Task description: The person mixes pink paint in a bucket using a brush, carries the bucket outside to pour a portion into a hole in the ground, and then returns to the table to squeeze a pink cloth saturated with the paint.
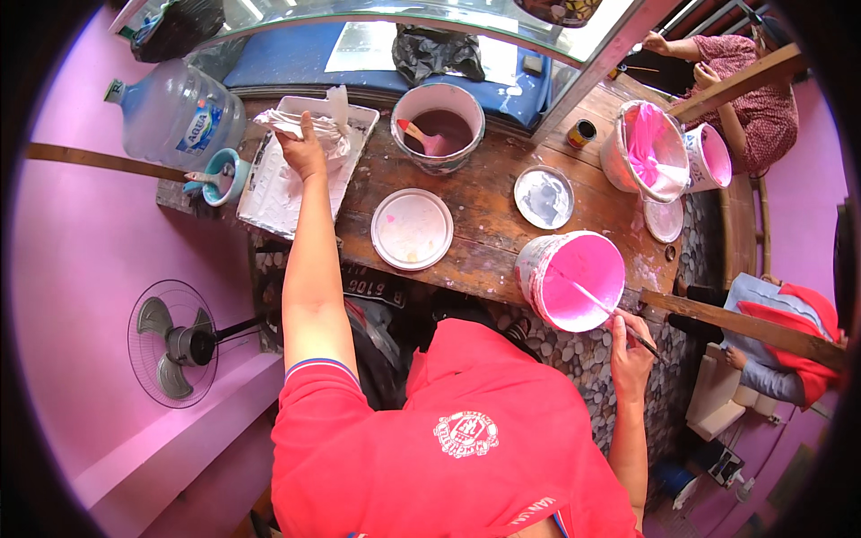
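Observation:
A long thin paintbrush (pixel 587 294), pale toward the paint and dark at its rear end, is held in my closed right hand (pixel 631 357). Its far end reaches into a tilted white bucket (pixel 536 285) coated inside with bright pink. At the far left, my left hand (pixel 303 151) is stretched over a paint-smeared white tray (pixel 269 202). Its fingers are around part of a crumpled white rag (pixel 330 139) lying there, although the fingertips are partly hidden.
On the wooden table (pixel 489 215) are a bucket of dark liquid (pixel 444 170) with a brush, two round lids, a small can (pixel 581 134), and pink-stained buckets. A water jug (pixel 184 117) and turquoise cup (pixel 224 184) stand left. A fan (pixel 175 345) and two people are nearby.

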{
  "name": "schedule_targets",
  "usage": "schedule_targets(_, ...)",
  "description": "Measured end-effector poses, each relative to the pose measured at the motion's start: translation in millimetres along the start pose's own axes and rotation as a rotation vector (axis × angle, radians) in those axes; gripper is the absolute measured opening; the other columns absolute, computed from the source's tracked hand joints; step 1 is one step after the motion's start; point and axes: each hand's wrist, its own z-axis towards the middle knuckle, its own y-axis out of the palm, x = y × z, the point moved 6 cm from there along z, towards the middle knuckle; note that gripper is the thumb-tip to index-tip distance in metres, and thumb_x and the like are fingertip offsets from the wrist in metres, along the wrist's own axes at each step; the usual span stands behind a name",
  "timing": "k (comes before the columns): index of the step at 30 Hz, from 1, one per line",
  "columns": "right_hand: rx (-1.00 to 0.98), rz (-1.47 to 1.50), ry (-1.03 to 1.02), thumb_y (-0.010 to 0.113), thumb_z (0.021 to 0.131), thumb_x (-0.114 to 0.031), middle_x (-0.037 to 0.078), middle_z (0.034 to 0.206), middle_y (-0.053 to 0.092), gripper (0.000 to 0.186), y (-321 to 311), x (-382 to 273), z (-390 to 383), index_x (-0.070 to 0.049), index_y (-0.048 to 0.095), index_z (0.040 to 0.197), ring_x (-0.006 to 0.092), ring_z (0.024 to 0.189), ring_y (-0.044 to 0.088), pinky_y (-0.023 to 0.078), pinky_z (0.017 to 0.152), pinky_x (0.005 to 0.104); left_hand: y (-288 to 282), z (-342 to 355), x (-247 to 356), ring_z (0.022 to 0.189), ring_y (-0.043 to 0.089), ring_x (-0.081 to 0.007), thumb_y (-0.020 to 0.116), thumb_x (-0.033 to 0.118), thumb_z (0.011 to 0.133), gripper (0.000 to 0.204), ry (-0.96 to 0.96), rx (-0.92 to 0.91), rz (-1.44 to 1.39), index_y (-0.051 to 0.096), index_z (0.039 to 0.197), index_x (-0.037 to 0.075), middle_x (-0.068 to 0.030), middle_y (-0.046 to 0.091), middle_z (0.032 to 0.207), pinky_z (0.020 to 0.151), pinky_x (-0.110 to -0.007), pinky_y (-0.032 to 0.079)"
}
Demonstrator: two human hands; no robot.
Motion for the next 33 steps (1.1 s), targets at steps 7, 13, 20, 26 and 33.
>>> schedule_targets(7, 0.055, -0.020, 0.016, 0.061, 0.100, -0.010, 0.009, 0.099, 0.067, 0.017, -5, -5, -2, 0.002, 0.069, 0.109, 0.0167, 0.089, 0.067, 0.055, 0.083, 0.0318, 2, -18, -7, 0.101, 0.069, -0.0404, 0.072, 0.056, 0.088, 0.078, -0.018, -0.065, 0.107, 0.050, 0.138, -0.001, -0.0229, 0.071, 0.110, 0.083, -0.046, 0.053)
schedule_targets(13, 0.013, -0.003, -0.008, 0.060, 0.101, -0.008, 0.008, 0.104, 0.065, 0.017, -1, 3, -8, 0.003, 0.068, 0.112, 0.0157, 0.092, 0.070, 0.057, 0.083, 0.0291, -5, -27, -45, 0.099, 0.068, -0.0426, 0.072, 0.056, 0.087, 0.076, -0.079, -0.142, 0.185, 0.052, 0.135, 0.000, -0.0244, 0.071, 0.108, 0.083, -0.047, 0.052)
schedule_targets(20, 0.066, -0.009, -0.018, 0.061, 0.101, -0.007, 0.008, 0.101, 0.066, 0.016, -3, 1, -8, 0.003, 0.068, 0.111, 0.0159, 0.090, 0.069, 0.056, 0.083, 0.0291, 8, -25, -73, 0.117, 0.061, -0.0433, 0.074, 0.052, 0.087, 0.081, -0.082, -0.305, 0.211, 0.050, 0.138, -0.005, -0.0291, 0.064, 0.124, 0.097, -0.045, 0.048)
schedule_targets(26, 0.095, -0.118, -0.067, 0.063, 0.099, -0.009, 0.009, 0.094, 0.069, 0.016, -13, -16, -2, 0.002, 0.070, 0.109, 0.0158, 0.087, 0.069, 0.054, 0.080, 0.0292, 12, -27, -80, 0.122, 0.059, -0.0392, 0.082, 0.053, 0.080, 0.093, -0.096, -0.268, 0.142, 0.046, 0.138, -0.011, -0.0285, 0.058, 0.134, 0.103, -0.042, 0.045)
schedule_targets(33, 0.101, -0.073, -0.104, 0.067, 0.096, -0.009, 0.013, 0.097, 0.071, 0.013, -9, -5, 4, 0.001, 0.071, 0.104, 0.0224, 0.085, 0.070, 0.055, 0.077, 0.0322, 11, -21, -88, 0.109, 0.063, -0.0420, 0.081, 0.067, 0.071, 0.092, -0.128, -0.219, 0.360, 0.060, 0.115, -0.011, -0.0287, 0.065, 0.115, 0.098, -0.045, 0.048)
